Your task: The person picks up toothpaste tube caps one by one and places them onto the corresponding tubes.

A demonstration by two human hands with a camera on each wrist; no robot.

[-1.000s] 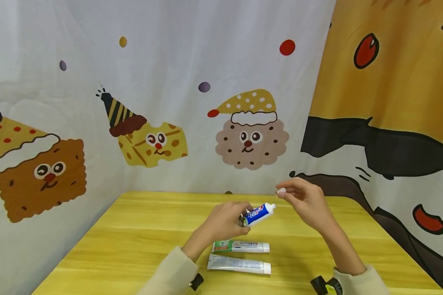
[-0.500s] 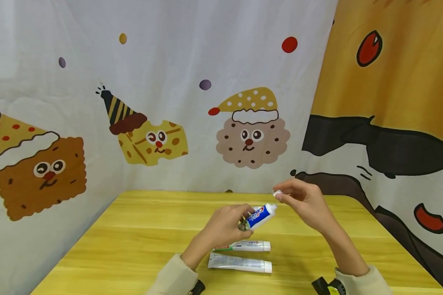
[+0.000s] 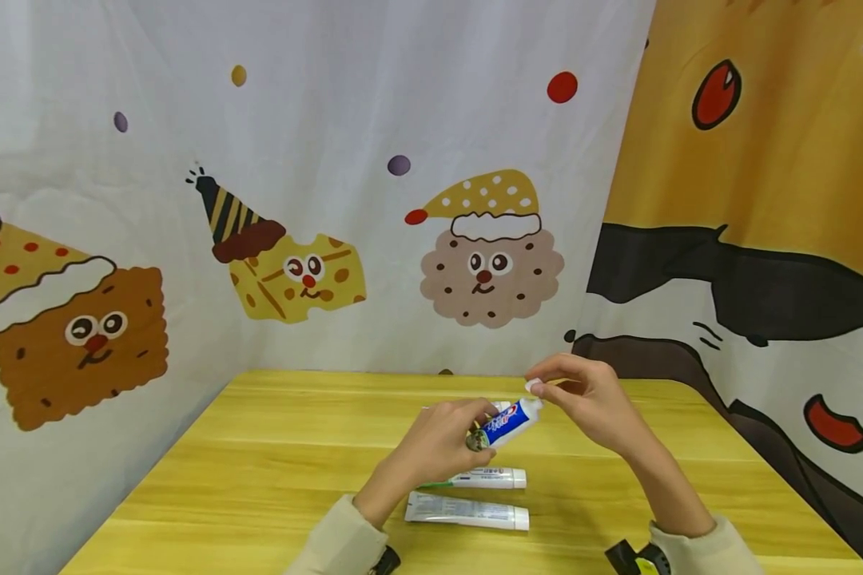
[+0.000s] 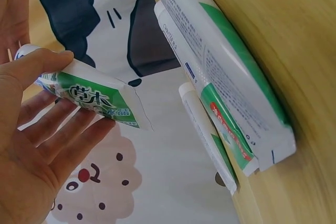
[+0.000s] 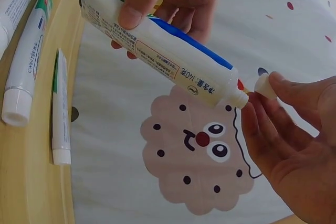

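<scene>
My left hand grips a blue-and-white toothpaste tube above the table, its bare nozzle tilted up to the right. In the left wrist view the green crimped end of this toothpaste tube sticks out past the thumb, with fingers underneath. Between thumb and fingertips my right hand pinches a small white cap. The right wrist view shows the cap tilted, a short gap away from the nozzle.
On the wooden table lie a white tube in front and a green-and-white tube behind it. A third tube lies farther back, mostly hidden by the left hand in the head view. A patterned curtain hangs behind.
My right hand has come down and to the left, bringing the cap closer to the nozzle. My left hand and its toothpaste tube have shifted slightly right.
</scene>
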